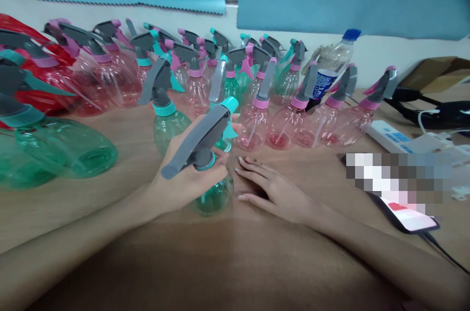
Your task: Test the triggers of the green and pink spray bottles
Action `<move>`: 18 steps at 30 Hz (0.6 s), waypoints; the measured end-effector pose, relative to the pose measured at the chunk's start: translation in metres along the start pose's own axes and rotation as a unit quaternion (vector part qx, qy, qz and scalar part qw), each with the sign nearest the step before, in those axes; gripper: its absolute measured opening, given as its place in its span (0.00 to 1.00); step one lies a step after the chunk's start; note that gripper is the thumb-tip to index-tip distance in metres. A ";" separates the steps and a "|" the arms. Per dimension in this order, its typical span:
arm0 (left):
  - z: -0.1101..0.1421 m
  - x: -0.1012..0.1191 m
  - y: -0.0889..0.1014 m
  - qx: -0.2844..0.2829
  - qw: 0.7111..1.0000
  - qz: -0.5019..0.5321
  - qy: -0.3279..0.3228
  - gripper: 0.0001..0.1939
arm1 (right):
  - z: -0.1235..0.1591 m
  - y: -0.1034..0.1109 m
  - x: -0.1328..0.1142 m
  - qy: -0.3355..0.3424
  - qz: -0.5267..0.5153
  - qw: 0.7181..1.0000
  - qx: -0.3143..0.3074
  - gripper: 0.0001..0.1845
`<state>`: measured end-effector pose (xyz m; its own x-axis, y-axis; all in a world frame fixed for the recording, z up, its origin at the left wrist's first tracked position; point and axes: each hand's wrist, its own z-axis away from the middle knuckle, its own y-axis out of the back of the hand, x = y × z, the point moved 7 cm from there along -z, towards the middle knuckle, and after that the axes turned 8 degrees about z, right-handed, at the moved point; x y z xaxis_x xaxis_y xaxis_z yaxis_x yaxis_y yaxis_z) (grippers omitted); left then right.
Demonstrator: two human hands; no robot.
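Observation:
My left hand point(183, 174) is wrapped round the neck of a green spray bottle point(214, 198). Its grey trigger head with turquoise nozzle tilts up to the right above my fingers, and the clear green body shows below them. Just right of this bottle, my right hand point(273, 186) rests on the wooden table point(257, 252), fingers spread and holding nothing. Behind my left hand stands another green spray bottle point(171, 125). A pink spray bottle point(253, 125) is upright beyond my right fingertips.
Many pink and green spray bottles crowd the table's back; green ones point(73, 147) stand at left, beside a red plastic bag point(55, 95). A drink bottle point(332, 63) rises behind. On the right lie a phone point(418, 218), a power strip point(389, 134) and cables.

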<state>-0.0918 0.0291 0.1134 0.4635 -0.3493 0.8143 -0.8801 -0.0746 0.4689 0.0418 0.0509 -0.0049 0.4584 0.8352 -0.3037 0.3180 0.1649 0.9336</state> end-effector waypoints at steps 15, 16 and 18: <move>0.001 -0.010 0.000 0.002 0.999 0.039 0.021 0.26 | 0.000 0.000 -0.001 0.000 -0.002 1.000 0.001 0.33; 0.001 -0.010 0.000 0.003 0.999 0.045 0.024 0.27 | 0.000 0.000 -0.001 -0.001 -0.004 1.000 0.002 0.32; 0.001 -0.010 0.000 0.003 0.998 0.054 0.024 0.27 | 0.000 0.000 -0.001 -0.002 -0.007 1.000 0.003 0.32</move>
<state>-0.0969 0.0319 0.1053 0.3702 -0.3097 0.8758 -0.9257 -0.0443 0.3757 0.0413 0.0503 -0.0051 0.4566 0.8312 -0.3172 0.3298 0.1730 0.9281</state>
